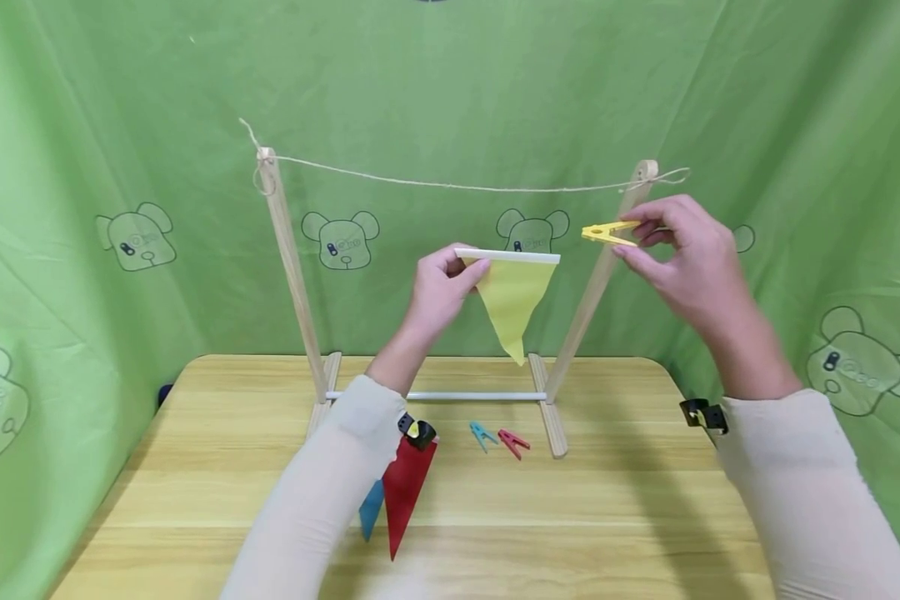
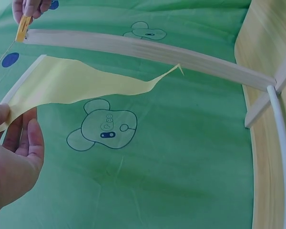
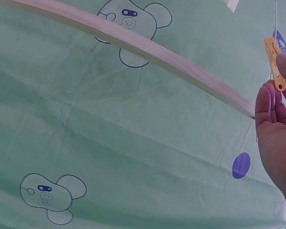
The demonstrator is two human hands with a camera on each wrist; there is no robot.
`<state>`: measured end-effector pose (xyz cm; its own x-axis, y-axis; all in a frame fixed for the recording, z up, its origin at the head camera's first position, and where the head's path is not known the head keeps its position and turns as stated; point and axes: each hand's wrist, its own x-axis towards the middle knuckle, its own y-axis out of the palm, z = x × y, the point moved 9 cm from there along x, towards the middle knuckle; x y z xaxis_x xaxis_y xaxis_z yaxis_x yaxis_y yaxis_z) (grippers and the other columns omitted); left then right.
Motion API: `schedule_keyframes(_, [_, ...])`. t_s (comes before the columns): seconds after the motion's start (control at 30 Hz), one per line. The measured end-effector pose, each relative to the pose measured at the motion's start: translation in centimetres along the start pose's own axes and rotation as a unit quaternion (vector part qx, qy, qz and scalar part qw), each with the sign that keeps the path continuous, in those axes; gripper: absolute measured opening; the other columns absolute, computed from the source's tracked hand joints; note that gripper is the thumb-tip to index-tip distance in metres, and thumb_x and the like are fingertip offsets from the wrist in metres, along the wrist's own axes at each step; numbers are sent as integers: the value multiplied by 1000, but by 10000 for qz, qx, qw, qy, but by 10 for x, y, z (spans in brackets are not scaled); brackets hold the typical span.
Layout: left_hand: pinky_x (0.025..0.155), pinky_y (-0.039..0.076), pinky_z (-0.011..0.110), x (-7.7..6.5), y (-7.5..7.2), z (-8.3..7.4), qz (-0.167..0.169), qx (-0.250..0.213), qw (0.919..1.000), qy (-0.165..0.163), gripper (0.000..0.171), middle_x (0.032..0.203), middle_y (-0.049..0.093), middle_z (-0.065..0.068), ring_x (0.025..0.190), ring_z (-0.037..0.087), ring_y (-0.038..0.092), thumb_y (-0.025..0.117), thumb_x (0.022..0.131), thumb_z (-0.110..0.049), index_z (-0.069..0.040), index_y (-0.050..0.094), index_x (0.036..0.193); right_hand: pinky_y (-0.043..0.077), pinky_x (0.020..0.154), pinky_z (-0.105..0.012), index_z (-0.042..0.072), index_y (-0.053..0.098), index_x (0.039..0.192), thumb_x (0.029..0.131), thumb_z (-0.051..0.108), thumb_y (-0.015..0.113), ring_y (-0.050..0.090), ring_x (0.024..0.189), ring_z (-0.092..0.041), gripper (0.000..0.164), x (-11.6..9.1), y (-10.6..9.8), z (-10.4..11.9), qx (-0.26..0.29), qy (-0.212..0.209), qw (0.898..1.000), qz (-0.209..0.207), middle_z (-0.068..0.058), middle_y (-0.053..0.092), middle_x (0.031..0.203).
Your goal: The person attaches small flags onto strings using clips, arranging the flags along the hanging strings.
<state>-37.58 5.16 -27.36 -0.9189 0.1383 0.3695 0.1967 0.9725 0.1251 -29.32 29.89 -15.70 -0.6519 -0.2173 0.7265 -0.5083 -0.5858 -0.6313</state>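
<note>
A yellow triangular pennant [image 1: 516, 300] with a white top band hangs point-down from my left hand [image 1: 442, 287], which pinches the band's left corner between thumb and fingers. My right hand [image 1: 682, 250] holds a yellow clothespin [image 1: 603, 232] by its handle ends, its nose facing left toward the pennant. Both stay below the string [image 1: 435, 183], which sags between two wooden posts. In the left wrist view the pennant [image 2: 81, 81] shows a bent tip. The right wrist view shows the clothespin [image 3: 275, 64] between thumb and fingers. Pennant and clothespin are apart.
On the wooden table [image 1: 607, 500] lie a blue clothespin [image 1: 483, 435], a red clothespin [image 1: 513, 443], a red pennant [image 1: 407, 492] and a blue pennant [image 1: 371, 510], partly under my left sleeve. The stand's right post [image 1: 588, 308] and white crossbar [image 1: 472, 396] are near my hands.
</note>
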Motion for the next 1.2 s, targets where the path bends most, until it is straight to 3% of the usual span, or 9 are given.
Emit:
schedule_keyframes(0.13, [70, 58, 23, 4, 5, -2, 14, -32, 10000, -18, 18, 87, 68, 4, 74, 12, 62, 74, 94, -6, 3, 72, 110, 43, 83, 2, -3, 67, 119, 84, -3, 82, 53, 91, 11, 38, 4, -2, 1, -2, 38, 10000, 29, -12, 63, 110])
schedule_keyframes(0.23, [78, 62, 36, 6, 10, -5, 53, -21, 10000, 1, 18, 86, 68, 3, 73, 11, 62, 74, 95, -6, 3, 72, 110, 43, 83, 2, -3, 67, 120, 85, -3, 82, 53, 91, 11, 38, 6, -5, 0, 1, 78, 10000, 7, -11, 62, 111])
schedule_keyframes(0.37, [82, 62, 43, 9, 16, -9, 91, -18, 10000, 8, 17, 87, 69, 3, 73, 11, 62, 74, 95, -6, 3, 72, 109, 44, 83, 1, -4, 67, 120, 84, -4, 82, 54, 90, 12, 38, 9, -10, 0, 11, 5, 9999, -110, -10, 63, 110])
schedule_keyframes(0.53, [71, 59, 26, 13, 21, -13, 96, -75, 9999, 9, 17, 86, 69, 2, 73, 11, 62, 74, 95, -6, 3, 72, 109, 44, 82, 1, -2, 69, 119, 84, -2, 83, 54, 90, 13, 38, 13, -15, 2, -58, -59, 9997, -213, -8, 64, 108])
schedule_keyframes(0.83, [79, 61, 42, 17, 26, -17, 17, -92, 10000, -33, 18, 85, 69, 2, 71, 10, 61, 74, 95, -5, 4, 72, 111, 43, 83, 1, -5, 68, 118, 85, -2, 82, 52, 90, 14, 36, 21, -20, 6, -140, -129, 9995, -241, -7, 62, 109])
schedule_keyframes(1.03, [68, 58, 25, 21, 29, -22, -55, -122, 9999, 61, 17, 83, 67, 1, 71, 9, 60, 73, 95, -6, 3, 72, 109, 46, 84, -1, -7, 67, 117, 86, -5, 79, 54, 91, 11, 34, 27, -26, 10, -22, -244, 9992, -307, 10, 56, 109])
schedule_keyframes(1.2, [64, 55, 21, 23, 31, -27, -132, -221, 9996, 100, 17, 80, 65, -1, 69, 7, 59, 73, 95, -6, 4, 72, 109, 47, 85, -2, -7, 66, 118, 87, -6, 77, 55, 92, 9, 33, 31, -28, 12, -84, -320, 9991, -247, 25, 48, 111])
